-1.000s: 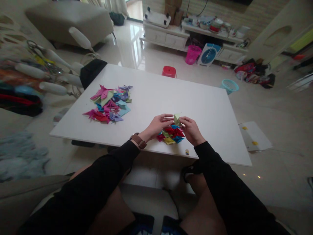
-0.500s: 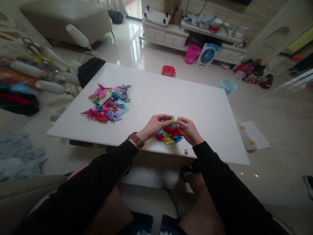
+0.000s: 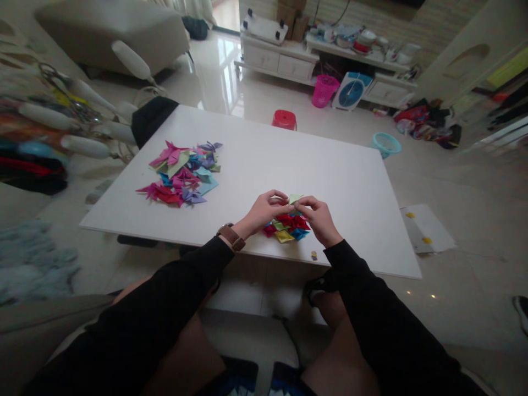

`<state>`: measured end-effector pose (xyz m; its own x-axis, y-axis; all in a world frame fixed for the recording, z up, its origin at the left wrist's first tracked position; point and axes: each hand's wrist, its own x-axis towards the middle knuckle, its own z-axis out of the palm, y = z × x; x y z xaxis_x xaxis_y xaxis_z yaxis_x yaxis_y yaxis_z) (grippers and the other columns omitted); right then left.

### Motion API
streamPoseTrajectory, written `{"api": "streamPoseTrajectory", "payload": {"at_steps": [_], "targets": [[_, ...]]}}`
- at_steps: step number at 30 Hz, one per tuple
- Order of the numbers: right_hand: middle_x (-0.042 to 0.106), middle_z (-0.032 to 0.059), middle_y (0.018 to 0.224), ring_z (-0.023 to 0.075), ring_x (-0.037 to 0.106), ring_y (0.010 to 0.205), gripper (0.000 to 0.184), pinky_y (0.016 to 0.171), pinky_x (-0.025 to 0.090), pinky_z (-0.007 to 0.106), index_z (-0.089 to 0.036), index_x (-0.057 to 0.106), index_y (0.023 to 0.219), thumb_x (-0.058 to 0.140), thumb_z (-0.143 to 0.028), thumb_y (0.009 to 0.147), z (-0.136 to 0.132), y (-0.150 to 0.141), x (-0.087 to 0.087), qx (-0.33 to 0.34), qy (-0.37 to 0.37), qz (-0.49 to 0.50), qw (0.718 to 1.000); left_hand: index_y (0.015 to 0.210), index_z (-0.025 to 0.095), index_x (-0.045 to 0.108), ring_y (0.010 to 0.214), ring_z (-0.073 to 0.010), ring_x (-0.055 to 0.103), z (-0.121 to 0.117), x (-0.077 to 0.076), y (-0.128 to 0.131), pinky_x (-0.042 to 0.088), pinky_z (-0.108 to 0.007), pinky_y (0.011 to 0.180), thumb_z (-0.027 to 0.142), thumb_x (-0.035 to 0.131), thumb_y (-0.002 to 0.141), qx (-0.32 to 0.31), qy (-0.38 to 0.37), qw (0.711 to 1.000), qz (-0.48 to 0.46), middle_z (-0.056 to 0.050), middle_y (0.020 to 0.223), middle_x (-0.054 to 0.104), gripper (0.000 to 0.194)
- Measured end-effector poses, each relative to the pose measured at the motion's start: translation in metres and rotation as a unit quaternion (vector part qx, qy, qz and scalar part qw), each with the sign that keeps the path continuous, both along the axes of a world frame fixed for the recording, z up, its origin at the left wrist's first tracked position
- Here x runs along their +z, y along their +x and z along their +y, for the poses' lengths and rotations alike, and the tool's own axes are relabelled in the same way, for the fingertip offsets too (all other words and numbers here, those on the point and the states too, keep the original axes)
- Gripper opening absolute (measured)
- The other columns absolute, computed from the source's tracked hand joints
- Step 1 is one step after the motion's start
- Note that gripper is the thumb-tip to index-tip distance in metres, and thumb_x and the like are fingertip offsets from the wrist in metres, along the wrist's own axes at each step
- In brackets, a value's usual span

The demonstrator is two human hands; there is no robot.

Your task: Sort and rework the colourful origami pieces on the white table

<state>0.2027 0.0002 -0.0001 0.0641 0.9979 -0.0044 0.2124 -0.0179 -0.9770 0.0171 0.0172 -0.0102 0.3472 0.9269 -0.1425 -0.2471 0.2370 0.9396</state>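
Observation:
A small pale green folded paper is pinched between the fingers of my left hand and my right hand. The fingertips of both hands meet at its lower edge and cover part of it. Just below the hands lies a small pile of folded papers in red, yellow, blue and green, partly hidden by my fingers. Farther left on the table, a larger heap of folded paper cranes in pink, purple, green and blue is spread out.
The white table reaches away from me. A small sticker is at its near edge. Beyond stand a red stool, a light blue basket and a pink basket. A lamp with white shades is at left.
My right hand's fingers have moved slightly left towards my left hand. The green paper has tilted and now shows as a flatter triangle above the fingertips.

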Motion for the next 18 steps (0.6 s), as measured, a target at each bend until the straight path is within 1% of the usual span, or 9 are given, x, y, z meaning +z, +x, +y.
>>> {"api": "streamPoseTrajectory", "payload": {"at_steps": [4, 8, 12, 15, 18], "targets": [[0.07, 0.0028, 0.084, 0.021, 0.063, 0.088, 0.023, 0.084, 0.049, 0.037, -0.021, 0.075, 0.072, 0.081, -0.043, 0.071, 0.001, 0.002, -0.001, -0.001, -0.005, -0.007, 1.0, 0.081, 0.014, 0.063, 0.076, -0.0123, 0.064, 0.0, 0.003, 0.0, 0.051, -0.031, 0.08, 0.034, 0.092, 0.063, 0.013, 0.011, 1.0, 0.015, -0.001, 0.082, 0.068, 0.04], [0.07, 0.0026, 0.083, 0.0199, 0.062, 0.084, 0.023, 0.076, 0.05, 0.034, -0.022, 0.074, 0.074, 0.08, -0.044, 0.072, 0.001, 0.003, -0.002, -0.006, -0.011, -0.011, 1.0, 0.083, 0.014, 0.067, 0.074, -0.0127, 0.062, 0.0, 0.003, 0.0, 0.049, -0.03, 0.075, 0.038, 0.091, 0.065, 0.015, 0.003, 0.999, 0.031, -0.001, 0.08, 0.068, 0.038], [0.07, 0.0025, 0.083, 0.0196, 0.062, 0.082, 0.023, 0.075, 0.05, 0.034, -0.021, 0.074, 0.073, 0.079, -0.044, 0.073, 0.001, 0.003, -0.003, -0.009, -0.004, -0.008, 1.0, 0.084, 0.014, 0.068, 0.073, -0.0124, 0.062, 0.001, 0.001, -0.001, 0.049, -0.03, 0.075, 0.036, 0.09, 0.067, 0.014, 0.001, 0.999, 0.035, -0.002, 0.079, 0.069, 0.035], [0.071, 0.0028, 0.082, 0.0202, 0.063, 0.082, 0.022, 0.08, 0.051, 0.037, -0.022, 0.074, 0.073, 0.077, -0.043, 0.076, 0.003, 0.006, -0.003, -0.016, 0.016, -0.043, 0.999, 0.087, 0.013, 0.069, 0.077, -0.0137, 0.064, 0.001, 0.0, 0.0, 0.051, -0.031, 0.078, 0.035, 0.09, 0.067, 0.013, 0.005, 0.999, 0.037, -0.004, 0.085, 0.071, 0.036], [0.071, 0.0038, 0.082, 0.0214, 0.064, 0.083, 0.02, 0.085, 0.051, 0.039, -0.021, 0.074, 0.073, 0.074, -0.04, 0.08, 0.011, 0.015, -0.005, -0.036, 0.068, -0.129, 0.989, 0.093, 0.012, 0.07, 0.085, -0.0151, 0.067, 0.002, 0.0, 0.0, 0.052, -0.032, 0.082, 0.031, 0.09, 0.067, 0.022, 0.007, 0.999, 0.042, -0.009, 0.102, 0.073, 0.038]]}}
